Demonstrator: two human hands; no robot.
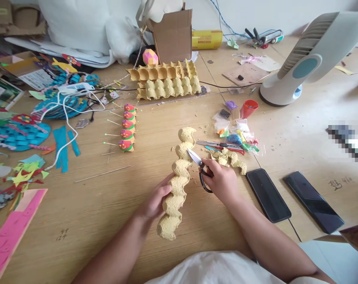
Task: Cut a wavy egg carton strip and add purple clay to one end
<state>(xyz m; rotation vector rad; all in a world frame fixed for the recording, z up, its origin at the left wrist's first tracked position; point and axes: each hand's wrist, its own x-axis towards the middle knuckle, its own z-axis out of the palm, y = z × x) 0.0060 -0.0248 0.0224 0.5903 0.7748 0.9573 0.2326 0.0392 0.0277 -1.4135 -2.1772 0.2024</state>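
Note:
A long strip of yellow egg carton, a row of bumps, is held up over the table in my left hand. The thumb lies on its left edge; the other fingers are hidden behind it. My right hand is closed around the black handles of a pair of scissors. The blades point up and left, and their tip meets the strip's right edge near its second bump from the top. Cut-off carton scraps lie just beyond my right hand, by a utility knife.
Painted caterpillar-like carton pieces with pins stand left of centre. More egg cartons lie at the back. Bags of clay, a red cup, two phones and a white fan are on the right. Blue woven crafts cover the left.

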